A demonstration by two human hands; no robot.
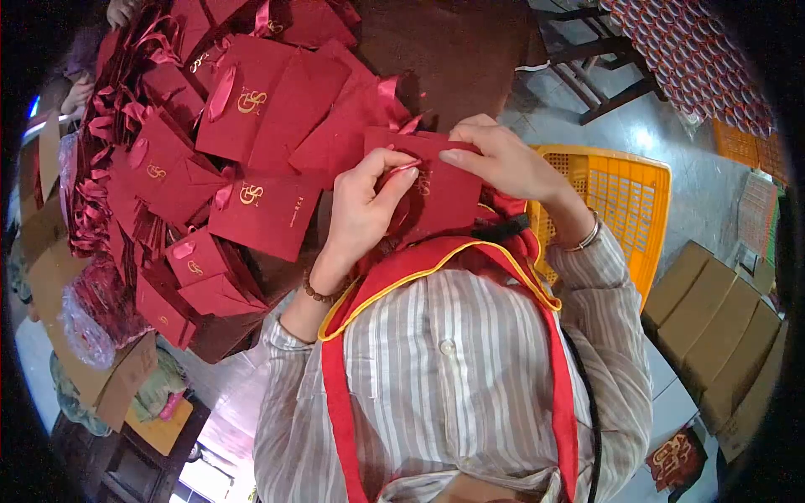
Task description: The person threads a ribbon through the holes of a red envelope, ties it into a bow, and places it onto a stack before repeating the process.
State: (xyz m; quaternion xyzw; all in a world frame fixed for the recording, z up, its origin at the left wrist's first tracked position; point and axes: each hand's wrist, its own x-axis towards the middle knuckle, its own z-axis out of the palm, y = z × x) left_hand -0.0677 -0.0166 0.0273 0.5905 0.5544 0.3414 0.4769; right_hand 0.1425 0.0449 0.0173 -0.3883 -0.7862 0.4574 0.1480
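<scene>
A dark red paper gift bag with gold lettering is in front of my chest, at the table's near edge. My left hand is closed, thumb and forefinger pinching a red ribbon over the bag's face. At the bag's upper right edge, my right hand grips it between thumb and fingers. Part of the bag's front is covered by my left fingers. Left of my hands, several similar red bags with ribbon bows lie in an overlapping heap.
The brown table bears the heap. A yellow plastic crate stands close at my right, with cardboard boxes beyond it. A dark wooden stool is at the upper right. Another person's hand shows at the far left.
</scene>
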